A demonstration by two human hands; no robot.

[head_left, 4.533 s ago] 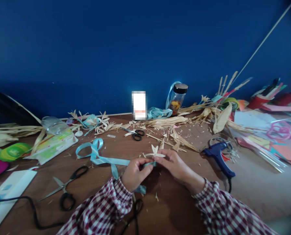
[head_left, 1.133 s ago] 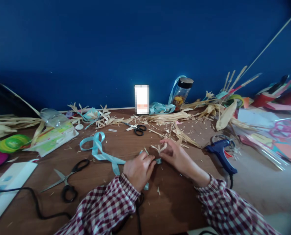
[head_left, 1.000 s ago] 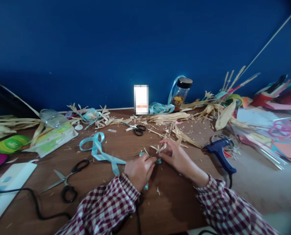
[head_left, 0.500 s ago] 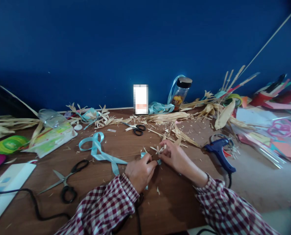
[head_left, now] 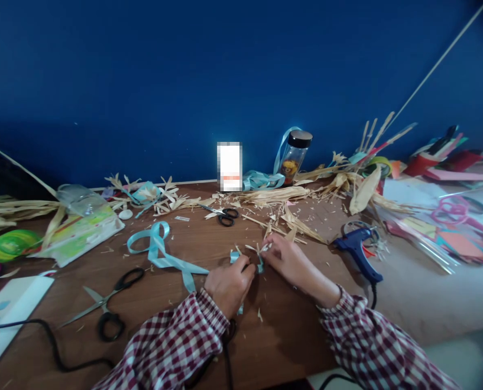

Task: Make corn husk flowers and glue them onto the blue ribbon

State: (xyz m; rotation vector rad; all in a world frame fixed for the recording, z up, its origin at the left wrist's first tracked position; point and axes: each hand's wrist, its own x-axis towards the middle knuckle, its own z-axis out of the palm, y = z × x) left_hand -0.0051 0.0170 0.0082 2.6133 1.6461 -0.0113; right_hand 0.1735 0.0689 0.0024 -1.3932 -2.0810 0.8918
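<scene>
My left hand [head_left: 230, 284] is closed, with its fingers pinched on a short piece of light blue ribbon [head_left: 234, 257]. Bits of the ribbon poke out above and below the fingers. Just to the right, my right hand [head_left: 289, 266] pinches a small pale flower of dried husk strips [head_left: 253, 249] between thumb and fingertips. The flower's stem and the ribbon's middle are hidden by the fingers. A longer light blue ribbon [head_left: 166, 260] lies curled left of my left hand. Open black-handled scissors [head_left: 105, 303] rest farther left.
Smaller scissors [head_left: 221, 215] lie behind the hands, near husk strips [head_left: 274, 195] and scraps. A blue glue gun [head_left: 359, 253] is at the right. A jar with a black lid [head_left: 296, 157] and a bright phone-shaped screen [head_left: 230, 165] stand by the wall. A black cable [head_left: 54, 341] crosses the left side.
The view has shifted slightly, so most things sit a little farther left. My right fingers have changed their hold slightly at the husk flower, which has tilted. My left hand keeps its pinch.
</scene>
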